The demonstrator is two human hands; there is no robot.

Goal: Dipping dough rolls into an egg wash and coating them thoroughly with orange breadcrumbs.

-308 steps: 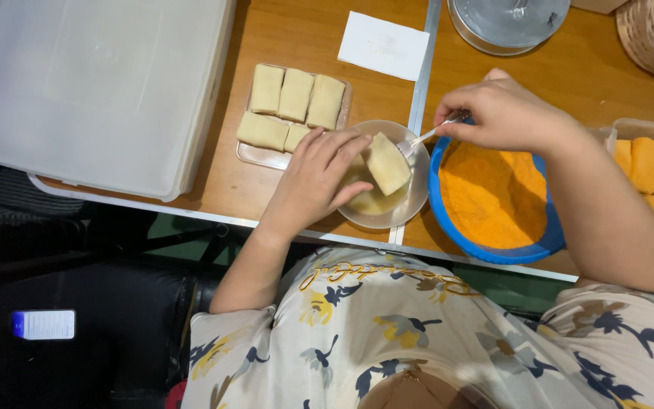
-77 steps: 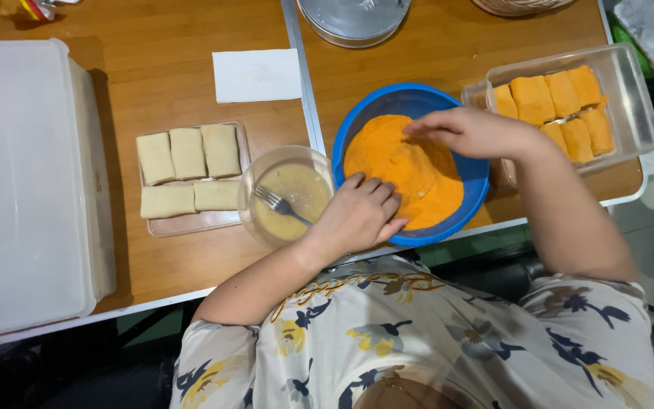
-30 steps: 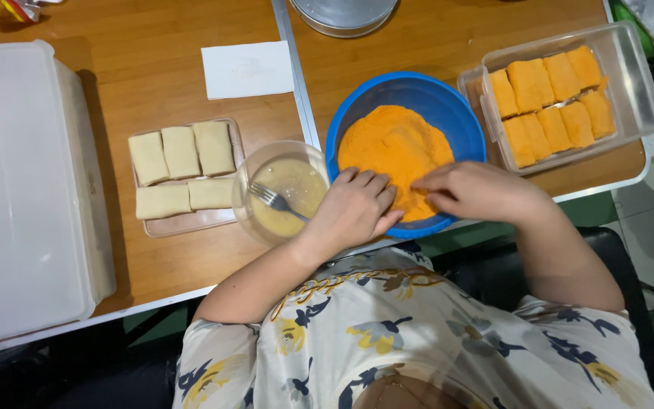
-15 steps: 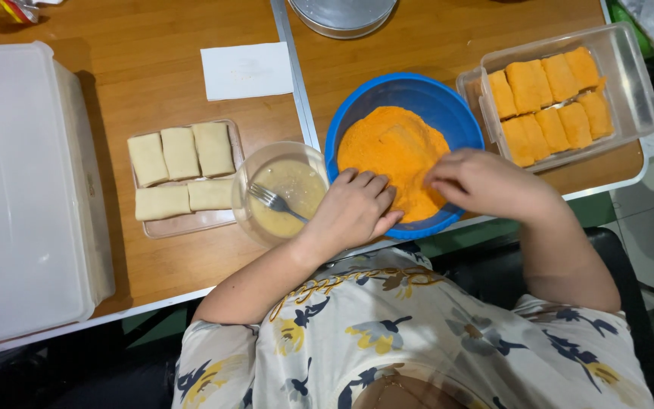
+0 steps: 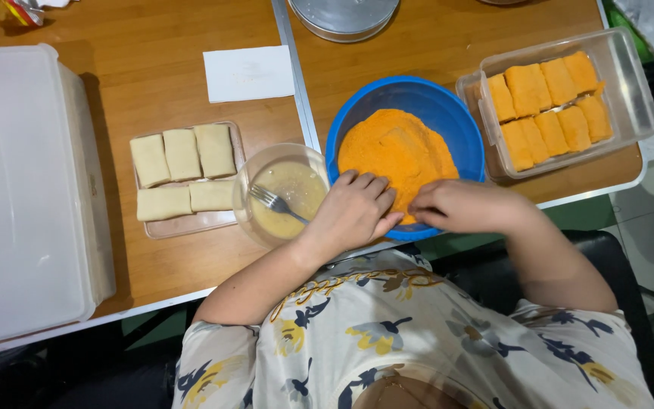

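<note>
Currently both hands, left hand (image 5: 357, 208) and right hand (image 5: 459, 206), press open-palmed (holding nothing) into orange breadcrumbs (image 5: 395, 151) at six o'clock of the round blue plastic bowl (image 5: 418, 95).

On your tabletop (image 5: 153, 83) you have a white lidded bin (image 5: 24, 189), a paper napkin (image 5: 249, 73) and a round metal lid (image 5: 342, 17).

From here I can't see what my left grip (image 5: 357, 208) and right grip (image 5: 459, 206) press on: their fingers cover the near edge of the orange crumb heap (image 5: 395, 148) in the blue bowl (image 5: 448, 102), so any piece beneath is hidden. The metal lid (image 5: 342, 15) is cut off by the top edge. The white lidded box (image 5: 20, 189) runs off the left edge. The fork (image 5: 274, 203) handle disappears under my left wrist.
</note>
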